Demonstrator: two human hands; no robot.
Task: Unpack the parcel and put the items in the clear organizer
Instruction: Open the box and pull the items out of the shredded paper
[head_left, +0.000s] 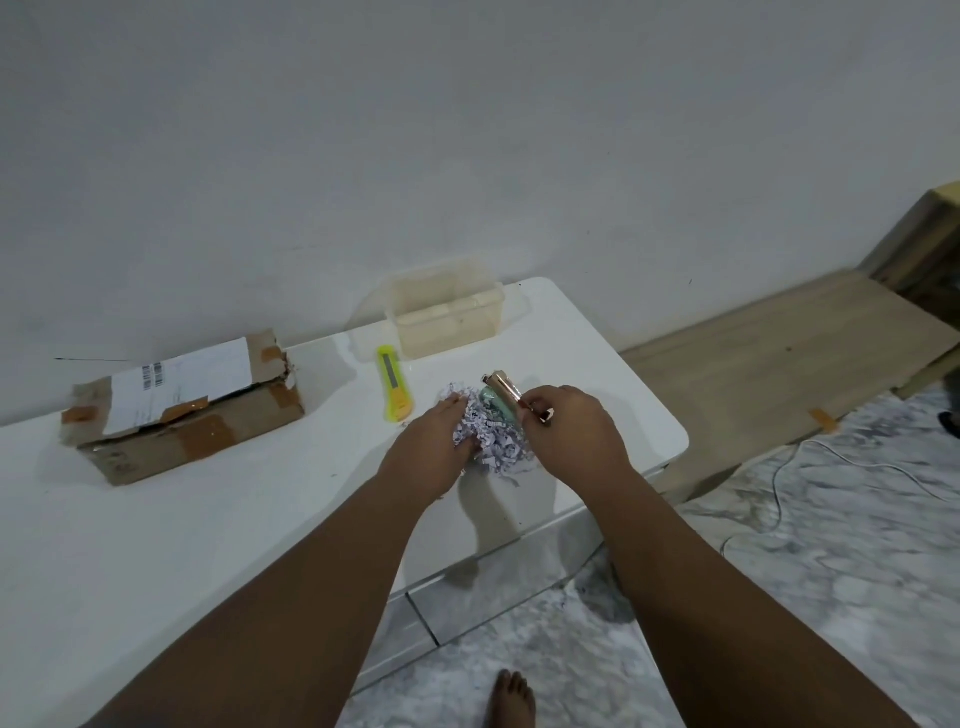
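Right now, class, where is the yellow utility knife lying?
In the head view, the yellow utility knife lies on the white table, between the clear plastic organizer and the shredded paper, left of both hands.

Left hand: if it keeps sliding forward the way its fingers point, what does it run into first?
The left hand already lies on the shredded paper, fingers pointing away from the person. Straight on, it would likely meet the yellow utility knife next, then the clear organizer; depth is uncertain.
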